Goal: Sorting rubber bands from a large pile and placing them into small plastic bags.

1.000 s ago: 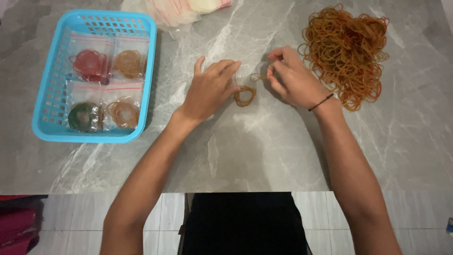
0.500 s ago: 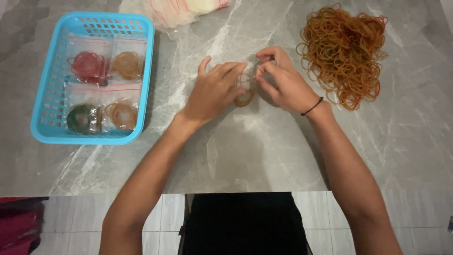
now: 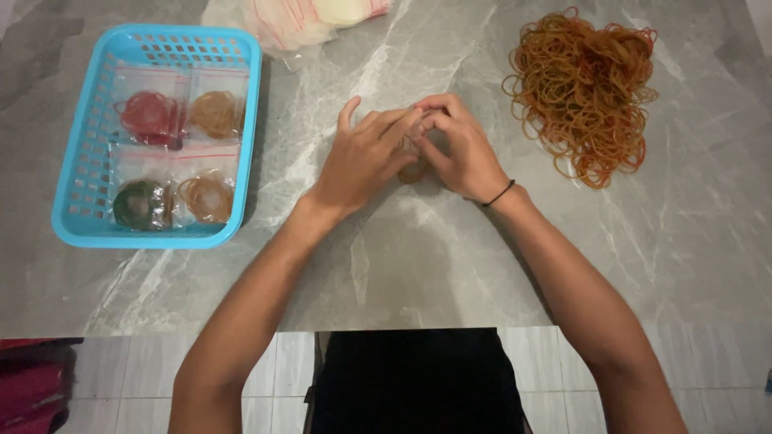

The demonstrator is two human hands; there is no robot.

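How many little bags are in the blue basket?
4. Red bag back left, tan bag back right, green bag front left, second tan bag front right, in the basket.

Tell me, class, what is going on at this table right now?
A person sits at a grey marble table with both hands together at its middle. The left hand and right hand meet over a small bundle of rubber bands. A big loose pile of rubber bands lies to the right. A blue basket on the left holds four small clear bags of bands.
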